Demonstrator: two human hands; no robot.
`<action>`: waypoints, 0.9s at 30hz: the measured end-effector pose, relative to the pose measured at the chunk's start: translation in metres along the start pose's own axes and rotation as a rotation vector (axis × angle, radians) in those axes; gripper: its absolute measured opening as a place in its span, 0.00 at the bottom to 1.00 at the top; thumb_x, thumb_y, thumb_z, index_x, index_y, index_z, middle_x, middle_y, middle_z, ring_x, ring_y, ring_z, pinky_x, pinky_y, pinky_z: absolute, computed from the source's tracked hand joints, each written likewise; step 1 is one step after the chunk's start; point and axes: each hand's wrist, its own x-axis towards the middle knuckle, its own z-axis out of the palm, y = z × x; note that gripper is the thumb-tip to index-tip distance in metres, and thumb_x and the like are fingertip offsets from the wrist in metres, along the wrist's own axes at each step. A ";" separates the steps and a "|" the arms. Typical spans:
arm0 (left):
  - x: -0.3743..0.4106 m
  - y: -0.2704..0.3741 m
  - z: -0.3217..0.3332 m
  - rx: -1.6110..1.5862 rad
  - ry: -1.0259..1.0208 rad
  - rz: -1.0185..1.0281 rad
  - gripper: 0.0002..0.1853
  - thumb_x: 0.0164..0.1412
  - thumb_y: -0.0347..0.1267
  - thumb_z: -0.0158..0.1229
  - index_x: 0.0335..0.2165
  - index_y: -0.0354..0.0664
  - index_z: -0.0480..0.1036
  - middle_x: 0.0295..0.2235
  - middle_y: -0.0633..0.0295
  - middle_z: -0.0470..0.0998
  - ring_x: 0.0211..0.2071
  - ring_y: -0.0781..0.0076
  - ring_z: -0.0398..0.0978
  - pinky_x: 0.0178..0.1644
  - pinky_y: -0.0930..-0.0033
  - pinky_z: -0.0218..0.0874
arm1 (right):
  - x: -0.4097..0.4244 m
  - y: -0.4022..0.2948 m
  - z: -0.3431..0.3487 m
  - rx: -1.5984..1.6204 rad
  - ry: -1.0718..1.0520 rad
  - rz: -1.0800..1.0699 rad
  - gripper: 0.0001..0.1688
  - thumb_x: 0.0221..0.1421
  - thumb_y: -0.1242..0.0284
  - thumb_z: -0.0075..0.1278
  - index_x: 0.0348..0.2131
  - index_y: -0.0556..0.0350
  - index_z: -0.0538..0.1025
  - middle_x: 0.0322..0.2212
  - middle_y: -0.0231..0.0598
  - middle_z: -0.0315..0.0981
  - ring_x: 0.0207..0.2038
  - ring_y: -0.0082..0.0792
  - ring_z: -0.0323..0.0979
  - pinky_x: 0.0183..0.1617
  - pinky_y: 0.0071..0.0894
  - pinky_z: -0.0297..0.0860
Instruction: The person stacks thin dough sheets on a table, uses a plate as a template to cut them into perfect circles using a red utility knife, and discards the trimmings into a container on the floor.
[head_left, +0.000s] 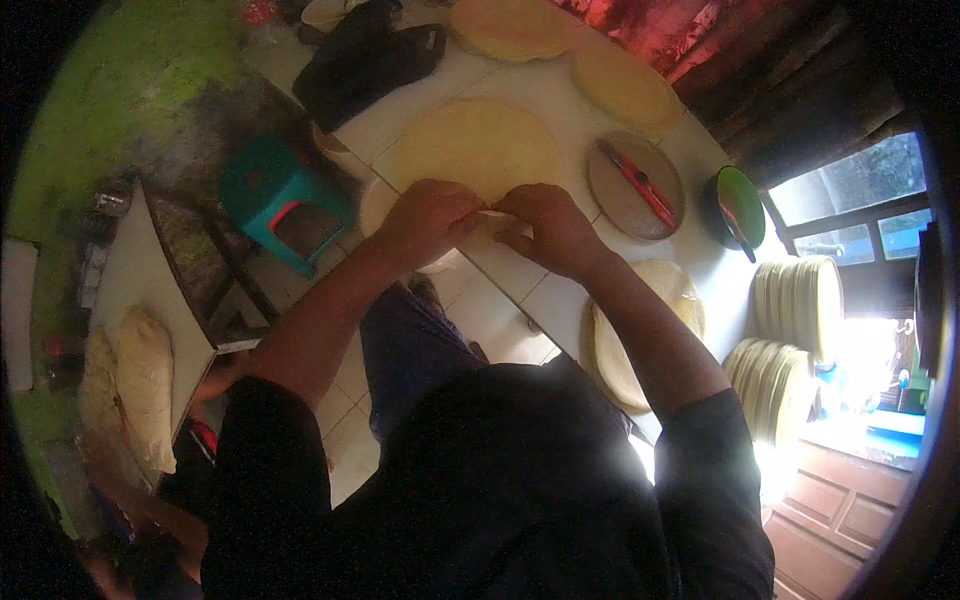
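A large, round, flat sheet of pale dough (480, 142) lies on the white tiled table in front of me, close to the edge. My left hand (435, 217) is at its near rim, fingers curled, pinching the pale edge. Just to the right, my right hand (551, 225) grips the same rim between thumb and fingers. A thin pale fold shows in the small gap between the hands. The fingers cover much of the rim, and a pale round shape below the table edge is partly hidden by my left hand.
Right of my hands lie a round board (607, 187) with a red-handled tool (651, 196) and a green bowl (742, 199). Round pale stacks (799, 307) stand farther right. A teal stool (281, 195) and a table with dough rolls (144, 382) are left, beside another person's arm (142, 502).
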 end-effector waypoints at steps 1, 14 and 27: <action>0.000 0.000 0.000 -0.055 0.064 -0.034 0.13 0.57 0.35 0.59 0.38 0.38 0.78 0.32 0.50 0.79 0.37 0.49 0.77 0.45 0.50 0.65 | 0.000 0.000 0.000 0.016 0.076 0.003 0.09 0.52 0.73 0.56 0.35 0.56 0.80 0.34 0.44 0.78 0.39 0.47 0.75 0.46 0.45 0.69; 0.043 -0.023 -0.022 -0.114 0.139 -0.221 0.13 0.61 0.35 0.60 0.42 0.41 0.80 0.37 0.52 0.81 0.38 0.55 0.79 0.46 0.59 0.70 | 0.025 0.064 -0.023 0.137 0.026 0.163 0.20 0.55 0.65 0.55 0.46 0.53 0.78 0.45 0.47 0.75 0.50 0.49 0.73 0.57 0.46 0.68; 0.135 -0.032 -0.152 -0.072 0.192 -0.348 0.16 0.66 0.41 0.56 0.45 0.44 0.80 0.36 0.59 0.83 0.36 0.71 0.80 0.44 0.67 0.70 | 0.098 0.117 -0.086 -0.008 0.299 0.101 0.22 0.61 0.59 0.50 0.43 0.60 0.78 0.38 0.53 0.79 0.42 0.55 0.77 0.48 0.49 0.71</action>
